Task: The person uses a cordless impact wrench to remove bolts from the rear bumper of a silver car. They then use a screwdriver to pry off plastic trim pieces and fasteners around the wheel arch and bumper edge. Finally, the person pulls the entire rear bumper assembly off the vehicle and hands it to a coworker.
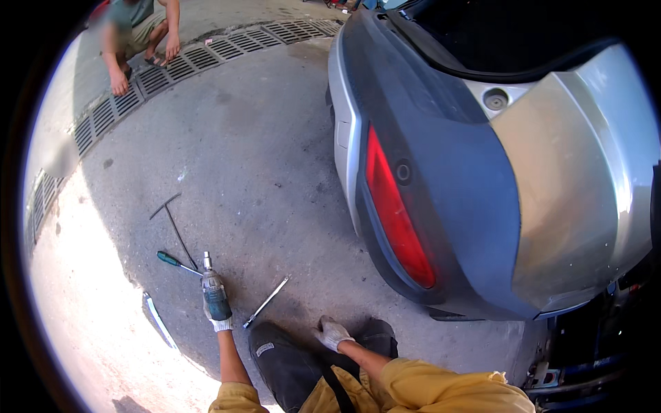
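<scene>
My left hand [221,324], in a white work glove, is closed on a dark green and grey cordless impact wrench [215,299]. A shiny socket [207,260] sits on the wrench's nose, pointing away from me. The tool's body covers most of my left fingers. My right hand [332,333], also gloved, lies between my knees with its fingers loosely apart, holding nothing. Beside the wrench on the ground are a green-handled screwdriver [169,259] and a T-handle wrench [177,227]. A slim metal bar tool [267,301] lies to the right of the impact wrench.
A silver car's rear end, with a dark grey bumper [454,179] and red reflector [396,213], fills the right side. A long silver tool [160,320] lies at the left by the sunlit ground. Another person [141,34] crouches beside a drain grate [180,68] at far left.
</scene>
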### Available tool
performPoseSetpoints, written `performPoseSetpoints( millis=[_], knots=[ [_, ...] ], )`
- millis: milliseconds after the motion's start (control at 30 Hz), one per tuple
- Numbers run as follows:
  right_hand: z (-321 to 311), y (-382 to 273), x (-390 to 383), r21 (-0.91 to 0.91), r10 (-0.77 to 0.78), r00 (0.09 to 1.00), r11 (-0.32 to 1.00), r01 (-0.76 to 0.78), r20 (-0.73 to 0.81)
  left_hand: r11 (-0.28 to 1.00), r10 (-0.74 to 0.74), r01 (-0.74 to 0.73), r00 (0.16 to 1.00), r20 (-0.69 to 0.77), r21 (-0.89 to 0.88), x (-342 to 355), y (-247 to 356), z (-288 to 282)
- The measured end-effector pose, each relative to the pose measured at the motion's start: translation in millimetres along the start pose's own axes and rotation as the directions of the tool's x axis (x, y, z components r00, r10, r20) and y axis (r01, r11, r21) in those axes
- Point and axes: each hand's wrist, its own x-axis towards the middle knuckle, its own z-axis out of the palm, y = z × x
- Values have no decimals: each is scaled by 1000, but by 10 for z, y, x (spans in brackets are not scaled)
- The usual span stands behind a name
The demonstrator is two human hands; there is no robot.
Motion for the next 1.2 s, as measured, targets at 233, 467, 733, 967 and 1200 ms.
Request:
performPoseSetpoints(
  millis=[233,467,733,967,1200],
  knots=[
    [-506,1471,-727,470,441,765,858,-207,-468,912,-379,380,925,-37,151,175,1076,-351],
    [-249,2557,-1356,772,682,430,633,59,-592,864,-496,503,838,-229,-27,-135,783,-702],
    [-891,3093,-1699,697,697,149,627,348,-701,751,-642,370,602,-474,-547,-81,1394,-610],
    [-2666,2505,-2524,424,566,-193,766,484,-801,717,-521,72,717,-464,-693,119,2271,-767],
    [-3202,2207,-2876,440,581,-133,728,525,-803,667,-474,69,808,-351,-742,-62,2772,-1033]
  ],
)
